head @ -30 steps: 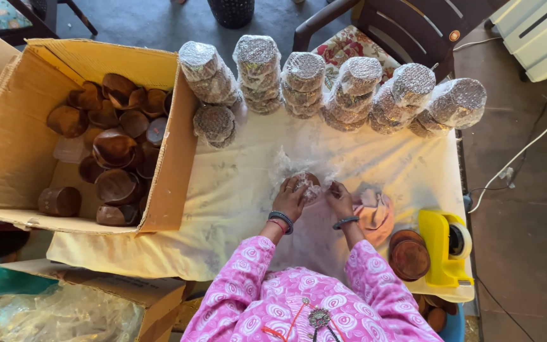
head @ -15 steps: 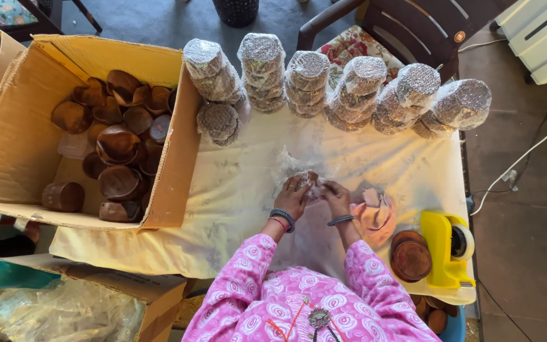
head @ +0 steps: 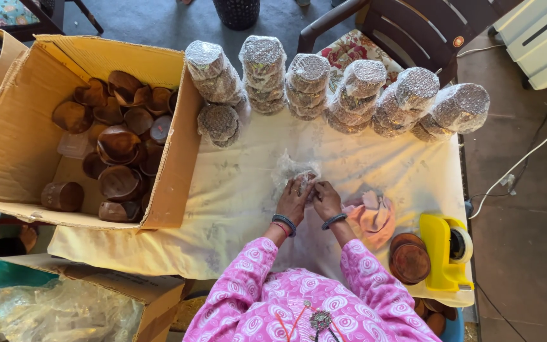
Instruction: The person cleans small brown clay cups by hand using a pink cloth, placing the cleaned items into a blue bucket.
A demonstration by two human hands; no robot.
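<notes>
Head view, looking straight down. Both hands meet at the middle of the tabletop (head: pixel 242 190), which is covered by a pale cloth. Left hand (head: pixel 294 201) and right hand (head: pixel 326 199) press together on a small brown bowl in clear crinkled wrap (head: pixel 300 176); fingers of both are curled closed around it. Dark bangles on both wrists, pink patterned sleeves below.

Against the earlier frames: the hands sit slightly farther up the cloth and closer together, and the film now bunches higher above the fingers. Everything else lies as it did.

Packages, by place:
- Far edge, a row of wrapped stacks (head: pixel 343 88), round, silvery-clear film over brown, leaning on one another, running from centre to right.
- One shorter wrapped stack (head: pixel 218 123) sits just in front of the leftmost one, beside the box wall.
- Left, a large open cardboard box (head: pixel 14 145) with loose unwrapped brown bowls (head: pixel 118 145) piled inside, one clear plastic tub among them.
- Right of the hands, a pink cloth bundle (head: pixel 371 218), touching the right forearm's side.
- Near right, a small stack of round brown lids (head: pixel 409 259), just beside a yellow tape dispenser (head: pixel 444 253) with its roll at the right end.
- Near left, under the tabletop edge, a second carton (head: pixel 128 291) and a heap of clear plastic film (head: pixel 39 313).

Far right, a dark wooden chair (head: pixel 413 31) with a floral cushion.
</notes>
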